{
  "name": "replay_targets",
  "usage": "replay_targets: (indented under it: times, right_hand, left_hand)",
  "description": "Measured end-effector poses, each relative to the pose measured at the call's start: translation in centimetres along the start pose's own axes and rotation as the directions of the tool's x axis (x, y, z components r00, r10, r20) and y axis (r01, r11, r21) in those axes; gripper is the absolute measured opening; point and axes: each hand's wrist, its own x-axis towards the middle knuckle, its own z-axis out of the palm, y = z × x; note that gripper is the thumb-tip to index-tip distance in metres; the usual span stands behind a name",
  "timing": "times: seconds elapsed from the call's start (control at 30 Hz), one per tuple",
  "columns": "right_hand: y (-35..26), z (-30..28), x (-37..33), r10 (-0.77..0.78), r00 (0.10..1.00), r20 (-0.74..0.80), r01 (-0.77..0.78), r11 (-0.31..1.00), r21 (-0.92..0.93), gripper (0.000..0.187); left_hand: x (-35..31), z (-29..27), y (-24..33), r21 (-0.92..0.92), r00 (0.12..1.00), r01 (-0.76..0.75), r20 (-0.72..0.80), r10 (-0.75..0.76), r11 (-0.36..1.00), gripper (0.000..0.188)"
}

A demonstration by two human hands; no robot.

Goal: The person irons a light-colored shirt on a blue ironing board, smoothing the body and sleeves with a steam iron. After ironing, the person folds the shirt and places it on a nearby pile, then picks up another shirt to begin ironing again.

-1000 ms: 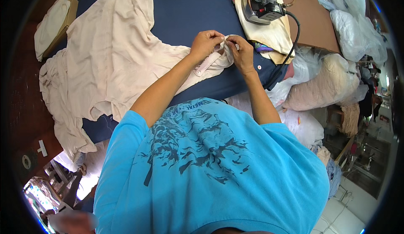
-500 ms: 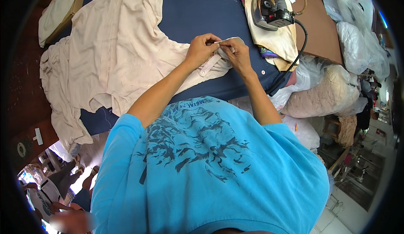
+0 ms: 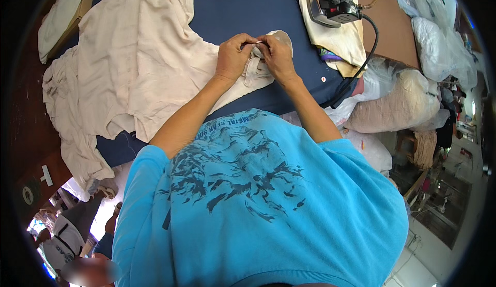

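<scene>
At 12 o'clock, the left hand (image 3: pixel 232 58) and right hand (image 3: pixel 278 58) pinch the sleeve end (image 3: pixel 252 75) of a beige shirt (image 3: pixel 142 49) spread toward 10 o'clock on the blue table (image 3: pixel 248 8). They seem to be fixing its edge; the next move looks to need a small, gentle grip.

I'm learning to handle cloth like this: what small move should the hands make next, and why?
Probably ease the right hand gently away from the left hand, straightening the sleeve end: both hands seem to pinch it, fingertips close together, and the cloth below them looks bunched.
</scene>
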Motion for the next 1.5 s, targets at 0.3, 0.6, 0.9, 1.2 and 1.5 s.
replay_targets:
  times: [0.3,0.6,0.9,1.2,1.5]
  right_hand:
    - [1.2,0.5,-1.6,-0.011,0.993,-0.116,0.018,0.998,0.060,0.009]
    - [1.5,0.9,-1.5,0.005,0.983,-0.181,0.001,0.999,0.034,0.007]
    - [2.3,0.2,-1.1,-0.088,0.995,-0.045,0.095,0.979,0.180,0.012]
    - [3.0,-1.8,0.1,-0.481,0.874,0.074,0.484,0.874,-0.038,0.026]
    - [2.9,-2.4,2.3,-0.415,0.907,0.066,0.410,0.909,0.074,0.019]
  left_hand:
    - [-1.2,1.0,0.3,-0.033,0.992,0.124,-0.009,-0.124,0.992,0.012]
    - [-1.1,1.8,-0.4,-0.291,0.970,0.241,0.052,-0.236,0.926,0.011]
    - [2.9,-0.8,-0.8,-0.207,0.865,0.438,0.363,-0.347,0.875,0.015]
    - [3.8,-1.5,-0.2,-0.320,0.591,0.796,0.593,-0.547,0.513,0.016]
    - [4.2,-1.3,-2.2,-0.530,0.534,0.843,0.804,-0.263,0.090,0.015]
